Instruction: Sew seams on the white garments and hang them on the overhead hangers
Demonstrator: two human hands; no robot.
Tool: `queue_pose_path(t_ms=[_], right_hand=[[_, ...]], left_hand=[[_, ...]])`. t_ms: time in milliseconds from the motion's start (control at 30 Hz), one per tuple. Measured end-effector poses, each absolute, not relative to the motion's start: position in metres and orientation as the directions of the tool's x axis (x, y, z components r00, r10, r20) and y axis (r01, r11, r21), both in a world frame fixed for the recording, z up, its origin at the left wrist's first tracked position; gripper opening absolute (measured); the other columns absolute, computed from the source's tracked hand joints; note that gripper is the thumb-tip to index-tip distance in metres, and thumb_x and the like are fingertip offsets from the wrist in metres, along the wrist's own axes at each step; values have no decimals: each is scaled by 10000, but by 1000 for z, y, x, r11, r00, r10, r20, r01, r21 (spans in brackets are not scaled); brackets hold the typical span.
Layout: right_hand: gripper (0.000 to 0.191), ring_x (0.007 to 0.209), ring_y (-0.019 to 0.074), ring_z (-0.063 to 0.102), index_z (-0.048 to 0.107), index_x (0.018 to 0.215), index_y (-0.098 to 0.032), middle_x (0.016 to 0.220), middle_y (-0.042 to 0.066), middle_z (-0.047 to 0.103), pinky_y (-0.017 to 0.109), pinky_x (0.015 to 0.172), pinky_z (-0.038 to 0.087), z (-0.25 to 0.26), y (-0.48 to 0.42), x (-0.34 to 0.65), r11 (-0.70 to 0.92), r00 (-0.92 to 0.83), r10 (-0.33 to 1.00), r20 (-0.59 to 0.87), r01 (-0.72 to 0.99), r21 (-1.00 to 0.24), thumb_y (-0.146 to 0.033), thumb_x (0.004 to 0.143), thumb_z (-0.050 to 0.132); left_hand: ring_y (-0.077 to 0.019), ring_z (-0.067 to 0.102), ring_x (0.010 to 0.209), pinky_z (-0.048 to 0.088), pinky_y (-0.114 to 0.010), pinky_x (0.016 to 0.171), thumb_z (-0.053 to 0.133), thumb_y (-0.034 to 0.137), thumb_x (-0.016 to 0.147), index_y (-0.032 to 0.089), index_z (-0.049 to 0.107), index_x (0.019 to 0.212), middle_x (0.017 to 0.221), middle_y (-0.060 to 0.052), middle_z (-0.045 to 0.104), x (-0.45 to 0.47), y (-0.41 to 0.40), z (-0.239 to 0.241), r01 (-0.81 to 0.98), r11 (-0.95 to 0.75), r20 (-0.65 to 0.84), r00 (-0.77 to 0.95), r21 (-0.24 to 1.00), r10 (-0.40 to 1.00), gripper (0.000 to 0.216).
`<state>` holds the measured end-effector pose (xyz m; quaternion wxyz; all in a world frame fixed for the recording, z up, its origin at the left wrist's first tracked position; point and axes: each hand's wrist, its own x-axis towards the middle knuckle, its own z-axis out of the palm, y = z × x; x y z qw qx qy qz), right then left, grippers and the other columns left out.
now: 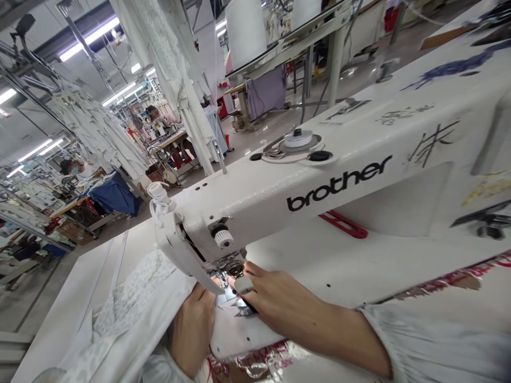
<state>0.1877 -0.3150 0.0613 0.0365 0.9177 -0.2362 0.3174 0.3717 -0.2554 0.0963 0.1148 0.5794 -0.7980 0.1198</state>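
A white sewing machine (pixel 255 213) marked "brother" stands in front of me, its lamp lighting the needle and presser foot (pixel 224 282). My left hand (pixel 195 319) is close on the left of the foot, fingers curled inward. The machine's head cover hides their tips, so what they pinch cannot be made out. White patterned fabric (pixel 139 303) lies bunched beside that hand and over its wrist. From the right, my right hand (pixel 271 298) reaches up to the needle area, fingers bent and closed. Dark thread snips (pixel 244 308) with pointed metal blades show under its fingers.
A red slotted strip (pixel 345 224) lies on the machine bed under the arm. Large white thread cones (pixel 245 32) stand on a rack behind. White garments (pixel 175 80) hang beyond the machine. Further left, people sit at other sewing tables (pixel 85 197).
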Motion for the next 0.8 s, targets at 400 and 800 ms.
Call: queue_pose_path(t_ms=[400,800], right_hand=[[260,761,205,548,501,734,-178,660,43,525,274,386,146,61,-317,189,-890,681,-417,602,-439,-120,36,595,451],[216,783,204,567,506,690,-168,740,63,584,259,405,198,63,-318,189,-899,700,-408,586,-421,-122,28,602,485]], left_hand=[[-201,665,900,559,-379,827,449,1,798,201,590,785,928,-22,679,371,-256,95,-949,315,343,-297,-3,-891,245],[-211,664,947,556,-402,862,476,-10,782,213,617,870,980,-14,693,371,-257,95,-946,324,346,-307,-8,-886,278]])
